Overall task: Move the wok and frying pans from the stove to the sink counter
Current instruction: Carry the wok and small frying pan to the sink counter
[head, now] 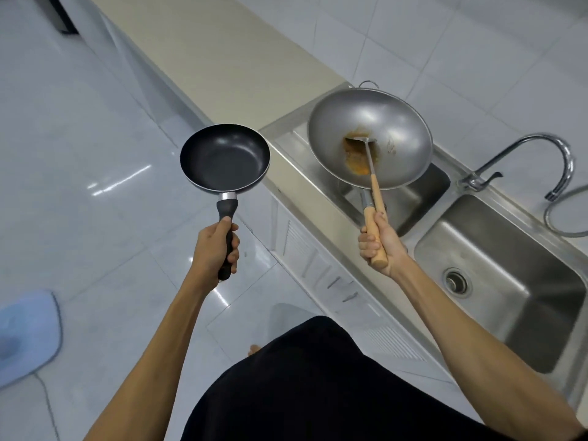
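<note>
Left hand (216, 249) clamped on small black non-stick frying pan (224, 157); right hand (378, 246) on wooden handles of grey steel wok (370, 138) and ladle (366, 154). Wok to be kept level, lowered onto steel sink surface (286, 132).

Frying pan (224, 156) left over floor, wok (370, 138) right above sink (496, 281)

Both forearms are bare, no sleeves, rings or watch. A black garment (318, 386) covers the lap; bare toes (254, 349) peek out.
</note>
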A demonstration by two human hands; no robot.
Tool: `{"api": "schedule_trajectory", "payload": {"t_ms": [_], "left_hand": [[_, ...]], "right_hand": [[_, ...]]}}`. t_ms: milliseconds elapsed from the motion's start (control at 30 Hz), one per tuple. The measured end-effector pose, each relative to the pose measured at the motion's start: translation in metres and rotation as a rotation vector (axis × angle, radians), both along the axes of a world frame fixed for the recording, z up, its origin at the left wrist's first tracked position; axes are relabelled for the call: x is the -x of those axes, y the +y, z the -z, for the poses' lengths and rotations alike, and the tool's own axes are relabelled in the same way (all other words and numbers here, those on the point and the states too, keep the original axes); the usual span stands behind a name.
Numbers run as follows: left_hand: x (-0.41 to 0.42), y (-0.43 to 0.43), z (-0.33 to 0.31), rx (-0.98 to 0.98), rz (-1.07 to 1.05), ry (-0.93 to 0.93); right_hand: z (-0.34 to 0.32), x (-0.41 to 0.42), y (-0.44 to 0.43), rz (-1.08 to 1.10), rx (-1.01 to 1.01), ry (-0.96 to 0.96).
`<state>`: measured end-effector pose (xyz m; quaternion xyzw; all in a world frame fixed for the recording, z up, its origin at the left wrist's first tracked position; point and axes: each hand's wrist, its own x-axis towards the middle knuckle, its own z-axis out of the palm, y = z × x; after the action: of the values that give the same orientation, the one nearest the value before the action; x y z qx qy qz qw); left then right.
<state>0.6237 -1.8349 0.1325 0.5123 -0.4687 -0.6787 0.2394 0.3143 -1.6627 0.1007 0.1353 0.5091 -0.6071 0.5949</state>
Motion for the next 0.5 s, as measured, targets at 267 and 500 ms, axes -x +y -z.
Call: {"api": "schedule_trajectory", "payload": {"t_ms": [267,500], "left_hand": [[0.028,-0.114,0.011,0.017,0.121,0.020],[0.054,-0.220,0.015,0.040,0.246,-0.044]], "right_hand": [[0.020,0.000,-0.074,0.079,0.008,-0.018],[0.035,0.009,-0.146,0.134,-0.021,-0.001]]}}
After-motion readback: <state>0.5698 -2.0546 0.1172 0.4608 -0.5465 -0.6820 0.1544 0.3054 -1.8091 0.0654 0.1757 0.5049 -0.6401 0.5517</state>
